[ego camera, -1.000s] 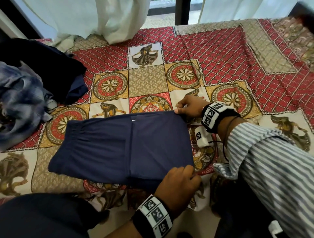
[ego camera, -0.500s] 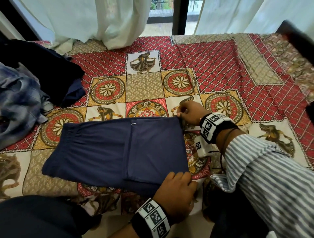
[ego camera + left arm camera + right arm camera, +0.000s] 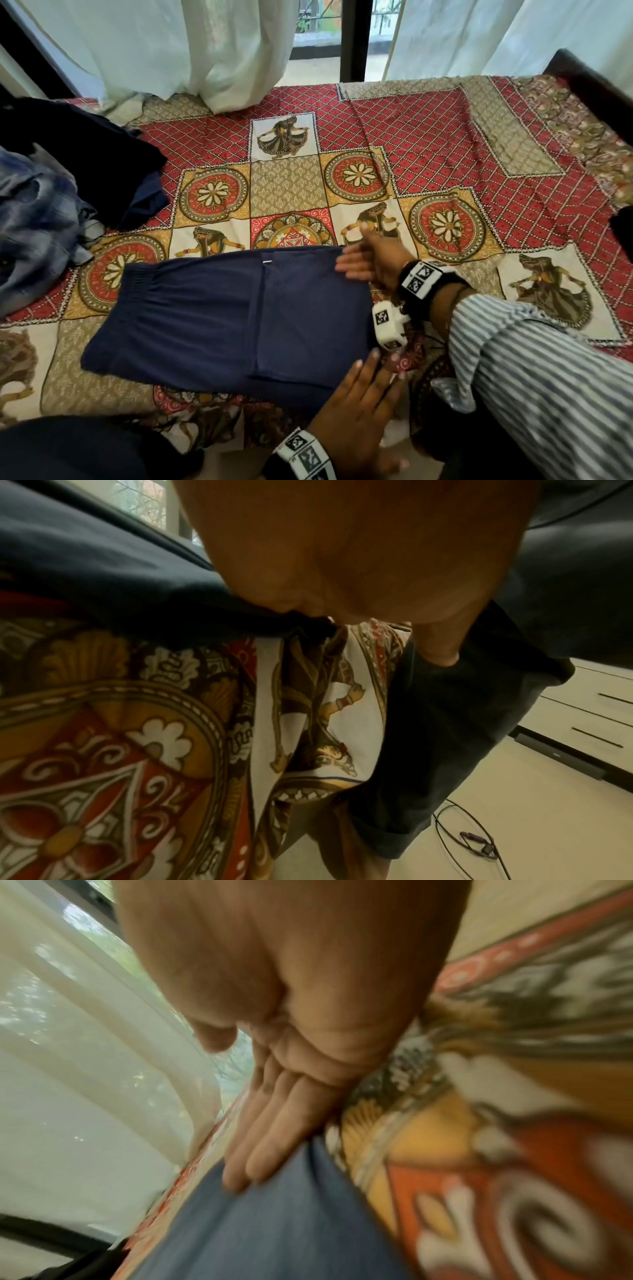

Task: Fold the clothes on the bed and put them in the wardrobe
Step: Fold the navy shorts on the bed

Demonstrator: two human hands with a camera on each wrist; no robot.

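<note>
Shorts (image 3: 236,322) flat on bed (image 3: 445,164) — right hand (image 3: 373,260), left hand (image 3: 356,421) open-fingered at edge

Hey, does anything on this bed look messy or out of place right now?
Yes: crumpled blue denim clothing and a dark garment lie heaped unfolded at the left edge of the patterned bedspread. The navy folded shorts lie flat, slightly askew.

Right hand (image 3: 376,258): fingers straight and held together, thumb raised apart from them; blurred. Fingertips (image 3: 253,1172) lie flat on cloth just ahead of the palm. Wrist carries a black band with white marker tiles; a striped sleeve (image 3: 534,370) covers the forearm behind it.

Left hand (image 3: 356,414): back upward, fingers (image 3: 371,363) straight and slightly spread, pointing away from the body, holding nothing. Wrist carries a like marker band.
</note>
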